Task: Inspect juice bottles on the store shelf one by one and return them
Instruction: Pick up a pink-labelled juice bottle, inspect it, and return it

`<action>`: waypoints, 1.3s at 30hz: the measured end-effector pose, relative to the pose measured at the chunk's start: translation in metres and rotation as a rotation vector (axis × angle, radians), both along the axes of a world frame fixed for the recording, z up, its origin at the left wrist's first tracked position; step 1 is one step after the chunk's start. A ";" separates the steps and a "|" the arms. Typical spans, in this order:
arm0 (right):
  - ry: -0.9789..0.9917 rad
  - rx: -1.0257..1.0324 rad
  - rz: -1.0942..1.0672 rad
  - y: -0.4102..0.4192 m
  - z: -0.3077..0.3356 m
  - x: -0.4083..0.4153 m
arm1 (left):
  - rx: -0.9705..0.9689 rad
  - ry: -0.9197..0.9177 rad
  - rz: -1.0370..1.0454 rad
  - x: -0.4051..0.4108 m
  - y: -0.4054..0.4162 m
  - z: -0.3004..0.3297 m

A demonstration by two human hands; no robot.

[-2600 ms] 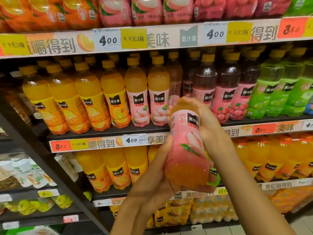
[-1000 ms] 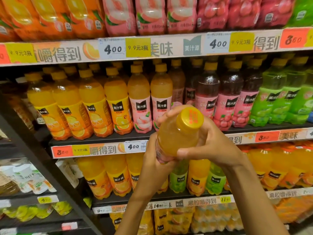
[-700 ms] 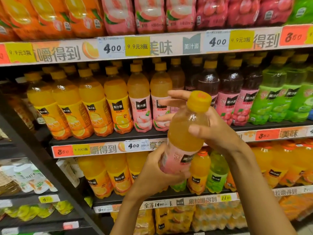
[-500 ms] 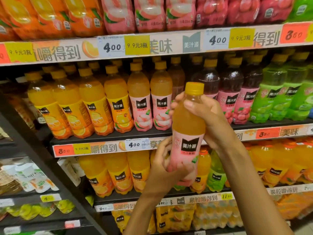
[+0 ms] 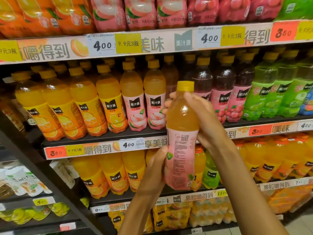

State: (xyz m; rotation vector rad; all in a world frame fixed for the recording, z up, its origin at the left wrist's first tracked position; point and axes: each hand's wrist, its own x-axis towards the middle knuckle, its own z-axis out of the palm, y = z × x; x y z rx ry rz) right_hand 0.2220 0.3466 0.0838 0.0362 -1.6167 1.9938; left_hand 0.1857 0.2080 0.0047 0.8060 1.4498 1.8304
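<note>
A juice bottle [image 5: 182,133] with a pink label and a yellow cap is held upright in front of the shelf [image 5: 105,139], off its boards, with the small-print side of the label turned toward the camera. Its upper, clear part is gripped by the right hand [image 5: 205,121], whose fingers are curled round the shoulder just below the cap. Its lower, labelled part is held by the left hand [image 5: 155,172], with the thumb laid along the near left edge of the label and the other fingers hidden behind the bottle.

Just behind and to the left of the held bottle, two peach bottles [image 5: 144,97] with the same pink label are stood on the shelf. Further left of the held bottle, a row of orange bottles [image 5: 71,106] is lined up. Behind and to the right of it, dark red bottles [image 5: 223,92] are stood, and beyond those, green bottles [image 5: 271,95]. A white price tag [image 5: 132,144] marked 400 is fixed to the shelf edge just left of the held bottle. Below and behind the held bottle, more orange and green bottles are seen on a lower board.
</note>
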 end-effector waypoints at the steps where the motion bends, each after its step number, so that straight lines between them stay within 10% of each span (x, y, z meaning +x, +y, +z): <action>1: -0.002 0.078 -0.041 -0.001 0.000 0.002 | 0.002 0.056 0.035 0.000 0.002 0.001; 6: -0.041 0.118 -0.135 -0.006 0.002 0.000 | 0.029 0.239 0.113 0.006 0.009 0.003; 13: -0.090 -0.153 0.139 0.003 -0.003 -0.002 | 0.093 -0.207 -0.191 0.008 -0.001 0.002; 28: -0.094 -0.079 0.052 0.014 -0.001 -0.001 | -0.005 -0.185 -0.047 0.007 0.005 0.008; 39: -0.445 -0.574 0.070 0.016 -0.022 -0.009 | 0.123 -0.399 -0.306 0.012 -0.001 0.027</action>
